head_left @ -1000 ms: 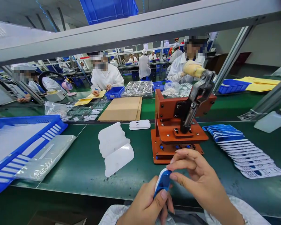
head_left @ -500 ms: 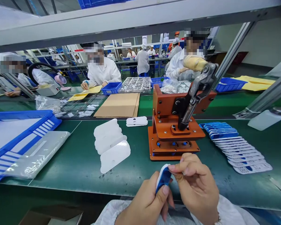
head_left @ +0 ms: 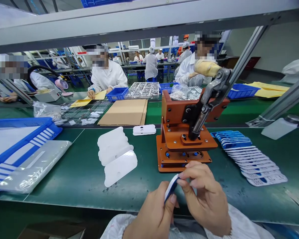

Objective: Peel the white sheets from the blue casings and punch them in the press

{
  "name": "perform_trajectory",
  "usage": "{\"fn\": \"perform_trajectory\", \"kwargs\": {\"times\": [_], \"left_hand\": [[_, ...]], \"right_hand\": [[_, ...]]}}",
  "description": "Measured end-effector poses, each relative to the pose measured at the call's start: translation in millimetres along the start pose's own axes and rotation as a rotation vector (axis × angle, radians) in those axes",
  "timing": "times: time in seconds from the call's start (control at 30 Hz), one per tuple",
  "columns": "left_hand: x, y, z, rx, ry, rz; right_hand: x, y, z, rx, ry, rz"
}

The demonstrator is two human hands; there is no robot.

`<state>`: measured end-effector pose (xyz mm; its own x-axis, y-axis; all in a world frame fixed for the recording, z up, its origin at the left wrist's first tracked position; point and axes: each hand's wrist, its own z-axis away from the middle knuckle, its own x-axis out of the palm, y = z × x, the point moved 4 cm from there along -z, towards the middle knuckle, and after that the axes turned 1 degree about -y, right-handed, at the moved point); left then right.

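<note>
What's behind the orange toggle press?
Behind the orange metal toggle press: a clear plastic bag of small parts and a blue plastic tray. The bench right behind its frame is hidden.

Green bench (head_left: 64,176) with a blue crate (head_left: 22,132) at its left end, white pads (head_left: 116,156) mid-bench, an orange press (head_left: 176,137), and fanned cards (head_left: 251,156) toward the right end.

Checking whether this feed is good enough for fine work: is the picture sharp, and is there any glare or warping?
Head view: lighting is even, without harsh shadows; glare sits on the clear plastic sleeve; the wide lens bows the grey shelf beam; the left hand, right hand and blue-and-white card look fairly sharp; the printed cards are too small to read.
</note>
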<state>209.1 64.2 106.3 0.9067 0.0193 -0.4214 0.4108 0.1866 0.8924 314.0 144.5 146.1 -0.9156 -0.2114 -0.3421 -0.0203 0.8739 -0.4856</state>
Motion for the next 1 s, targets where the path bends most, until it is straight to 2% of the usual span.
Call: {"fn": "perform_trajectory", "kwargs": {"times": [0.17,0.3,0.37,0.43,0.57,0.67,0.77,1.0], "left_hand": [[-7.5,0,0,0.019,-0.057,-0.222],[-14.0,-8,-4,-0.015,-0.133,-0.386],[-13.9,-11,-6,-0.014,-0.137,-0.407],[-11.1,-14,-8,-0.032,-0.101,-0.296],[0.2,-17,-8,-0.108,-0.004,0.076],[6.9,-18,-8,-0.085,0.042,0.232],[12.0,-19,-10,-0.060,0.031,0.391],[21.9,-20,-15,-0.105,-0.034,0.644]], "right_hand": [[-5,6,-1,0.043,-0.108,-0.095],[2,22,4,0.328,-0.156,-0.244],[5,27,7,0.407,-0.181,-0.242],[7,26,7,0.361,-0.153,-0.185],[7,15,5,0.063,-0.041,0.027],[9,7,4,-0.082,-0.014,0.159],[9,4,3,-0.138,0.016,0.215],[11,9,4,-0.110,0.031,0.202]]}}
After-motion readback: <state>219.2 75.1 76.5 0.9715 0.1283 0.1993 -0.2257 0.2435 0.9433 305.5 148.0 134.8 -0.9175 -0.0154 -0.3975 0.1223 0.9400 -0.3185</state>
